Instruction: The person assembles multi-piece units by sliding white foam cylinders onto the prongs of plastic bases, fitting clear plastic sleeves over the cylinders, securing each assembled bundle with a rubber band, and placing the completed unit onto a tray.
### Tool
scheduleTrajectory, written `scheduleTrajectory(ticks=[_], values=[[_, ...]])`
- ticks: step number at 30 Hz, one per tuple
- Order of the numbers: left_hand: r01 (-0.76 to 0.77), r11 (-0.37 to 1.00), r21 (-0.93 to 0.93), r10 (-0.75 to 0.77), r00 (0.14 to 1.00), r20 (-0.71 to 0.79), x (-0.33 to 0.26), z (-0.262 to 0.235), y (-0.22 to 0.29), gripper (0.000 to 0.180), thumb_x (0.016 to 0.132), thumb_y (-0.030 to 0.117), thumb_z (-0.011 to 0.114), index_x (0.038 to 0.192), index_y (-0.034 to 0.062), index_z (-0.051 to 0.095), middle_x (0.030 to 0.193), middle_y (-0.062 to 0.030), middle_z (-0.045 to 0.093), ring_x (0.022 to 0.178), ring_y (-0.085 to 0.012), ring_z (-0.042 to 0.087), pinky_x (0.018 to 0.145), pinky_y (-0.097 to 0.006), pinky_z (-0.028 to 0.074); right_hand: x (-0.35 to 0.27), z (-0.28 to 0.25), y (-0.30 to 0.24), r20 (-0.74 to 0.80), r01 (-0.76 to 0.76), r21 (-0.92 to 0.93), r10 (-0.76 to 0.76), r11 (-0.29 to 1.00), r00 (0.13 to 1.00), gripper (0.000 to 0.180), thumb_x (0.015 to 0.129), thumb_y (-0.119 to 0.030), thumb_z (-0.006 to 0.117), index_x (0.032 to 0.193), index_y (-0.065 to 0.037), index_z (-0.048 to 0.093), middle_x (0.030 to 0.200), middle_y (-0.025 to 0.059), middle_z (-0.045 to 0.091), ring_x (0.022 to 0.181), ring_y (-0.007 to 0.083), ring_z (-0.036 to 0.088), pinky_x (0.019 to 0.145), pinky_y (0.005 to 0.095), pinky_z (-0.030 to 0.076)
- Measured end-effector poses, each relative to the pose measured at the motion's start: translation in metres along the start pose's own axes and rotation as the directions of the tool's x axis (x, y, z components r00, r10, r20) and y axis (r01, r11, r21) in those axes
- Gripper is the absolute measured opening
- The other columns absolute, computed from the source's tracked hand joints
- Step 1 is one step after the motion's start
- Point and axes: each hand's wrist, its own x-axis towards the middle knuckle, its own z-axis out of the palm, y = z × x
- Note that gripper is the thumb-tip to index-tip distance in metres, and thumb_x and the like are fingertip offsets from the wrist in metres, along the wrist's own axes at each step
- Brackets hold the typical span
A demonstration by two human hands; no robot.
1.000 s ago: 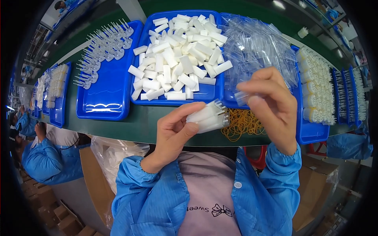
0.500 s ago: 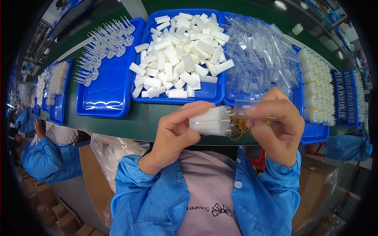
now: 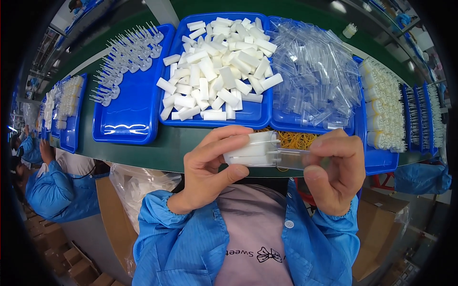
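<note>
My left hand (image 3: 207,164) is closed around a bundle of white foam blocks (image 3: 253,153) with clear plastic among them, its end pointing right. At that end, a flat clear plastic sleeve (image 3: 292,158) meets the bundle; whether its tip has gone inside is hard to tell. My right hand (image 3: 336,167) grips the sleeve's other end between thumb and forefinger. Yellow rubber bands (image 3: 296,139) lie in a heap just behind the two pieces. Beyond my hands, a blue tray holds a pile of loose white foam blocks (image 3: 205,78), and another holds many clear plastic sleeves (image 3: 315,71).
A blue tray (image 3: 126,112) at left carries clear spiked plastic parts (image 3: 129,52). At right stand banded white bundles (image 3: 381,107) in a tray. One white bundle (image 3: 349,30) sits on the green surface behind. A co-worker in blue (image 3: 62,190) sits at left, beside an open carton (image 3: 114,209).
My right hand has lowered with the clear plastic sleeve, bringing it to the lower part of the bundle's end. The bundle has shifted slightly left. The single bundle behind has moved left.
</note>
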Motion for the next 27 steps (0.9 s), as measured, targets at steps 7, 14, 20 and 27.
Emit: scheduleTrajectory(ticks=[7, 14, 20, 27], values=[[-0.052, 0.992, 0.112, 0.049, 0.998, 0.026, 0.0009, 0.0003, 0.0037, 0.044, 0.079, 0.003, 0.072, 0.122, 0.0003, 0.059, 0.129, -0.0188, 0.049, 0.114, -0.0231, 0.053, 0.089, -0.031, 0.05, 0.0034, -0.0059, -0.0026, -0.017, -0.034, -0.009, 0.034, 0.999, 0.999, 0.028, 0.073, 0.001, 0.069, 0.098, 0.001, 0.057, 0.077, 0.0081, 0.06, 0.06, 0.0099, 0.051, 0.053, 0.023, 0.041], [-0.016, 0.999, 0.037, 0.016, 1.0, 0.01, 0.0002, 0.0025, 0.0034, 0.045, 0.079, 0.005, 0.073, 0.122, 0.0006, 0.059, 0.13, -0.0184, 0.049, 0.114, -0.0233, 0.053, 0.089, -0.031, 0.05, 0.0029, -0.0052, 0.0006, -0.046, -0.046, 0.048, 0.048, 0.998, 0.998, 0.026, 0.074, 0.0, 0.068, 0.097, 0.001, 0.057, 0.076, 0.0069, 0.06, 0.061, 0.0104, 0.051, 0.054, 0.0236, 0.041], [-0.026, 0.999, 0.047, 0.025, 1.0, 0.017, 0.0001, 0.0038, 0.0029, 0.045, 0.08, 0.006, 0.073, 0.122, 0.0007, 0.059, 0.129, -0.0185, 0.049, 0.114, -0.0234, 0.053, 0.089, -0.032, 0.049, 0.0021, -0.006, 0.0007, -0.002, -0.077, 0.044, 0.077, 0.996, 0.997, 0.023, 0.075, -0.001, 0.068, 0.096, 0.0, 0.058, 0.075, 0.006, 0.059, 0.061, 0.0104, 0.052, 0.055, 0.0235, 0.041], [-0.011, 0.997, 0.074, 0.01, 1.0, 0.018, -0.0014, 0.0056, 0.0037, 0.046, 0.08, 0.014, 0.074, 0.122, 0.0048, 0.059, 0.128, -0.0199, 0.05, 0.115, -0.0253, 0.052, 0.091, -0.034, 0.047, 0.0031, -0.0038, 0.0015, 0.077, -0.061, -0.007, 0.061, 0.998, 0.995, 0.024, 0.074, 0.001, 0.069, 0.096, 0.001, 0.059, 0.076, 0.0069, 0.059, 0.062, 0.0112, 0.053, 0.055, 0.024, 0.042]])
